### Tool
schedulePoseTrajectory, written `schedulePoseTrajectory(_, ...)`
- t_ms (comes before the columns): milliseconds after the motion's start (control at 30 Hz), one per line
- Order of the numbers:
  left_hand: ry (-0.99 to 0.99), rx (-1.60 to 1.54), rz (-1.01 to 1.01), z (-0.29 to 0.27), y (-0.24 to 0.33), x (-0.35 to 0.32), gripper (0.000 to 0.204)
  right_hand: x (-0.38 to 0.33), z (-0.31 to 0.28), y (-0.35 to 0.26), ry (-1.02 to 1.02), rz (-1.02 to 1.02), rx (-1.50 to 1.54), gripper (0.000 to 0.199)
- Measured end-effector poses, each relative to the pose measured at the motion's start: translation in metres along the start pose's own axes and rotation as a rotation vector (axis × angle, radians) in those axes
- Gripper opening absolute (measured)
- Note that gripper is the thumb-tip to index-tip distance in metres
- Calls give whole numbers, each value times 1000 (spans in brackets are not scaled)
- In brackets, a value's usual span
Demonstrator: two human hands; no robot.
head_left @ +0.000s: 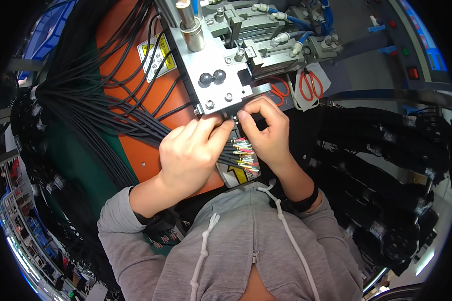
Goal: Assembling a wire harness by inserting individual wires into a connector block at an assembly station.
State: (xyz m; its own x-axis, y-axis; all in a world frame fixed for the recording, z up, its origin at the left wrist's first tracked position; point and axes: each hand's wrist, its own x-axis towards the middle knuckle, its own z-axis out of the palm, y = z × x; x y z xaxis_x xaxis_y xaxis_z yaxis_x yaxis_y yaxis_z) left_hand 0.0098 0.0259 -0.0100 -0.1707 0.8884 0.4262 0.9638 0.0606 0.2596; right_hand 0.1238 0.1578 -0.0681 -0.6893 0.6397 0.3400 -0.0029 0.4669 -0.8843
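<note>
Wears a light grey marled top [223,215] with long sleeves, pushed back to the forearms. Closes at the front by a centre zipper [254,226] with a metal pull [255,257]; opens in a V beyond the pull, toward the neck. Carries a left drawcord [205,235] and a right drawcord [279,210], both pale, both knotted at intervals. Includes a black band [308,201] beside the right cuff. Leaves left hand [190,153] and right hand [271,133] ungloved.

Fixture plate [206,94]: smooth bare metal, satin sheen. Ball knobs [206,79] on plate: glossy, plastic-looking. Cables [75,103] left of plate: matt plastic-looking jackets. Orange panel [141,150], same side: smooth, low gloss. Hoodie [231,215] below plate: matt knit cloth.
</note>
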Motion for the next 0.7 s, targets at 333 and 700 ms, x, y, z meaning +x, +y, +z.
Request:
schedulePoseTrajectory(333,-119,157,-141,-10,5,-13,17,8,-16,0,22,113,361,8)
schedulePoseTrajectory(700,214,-72,193,-19,-3,5,26,11,-37,-16,-207,-376,118,18)
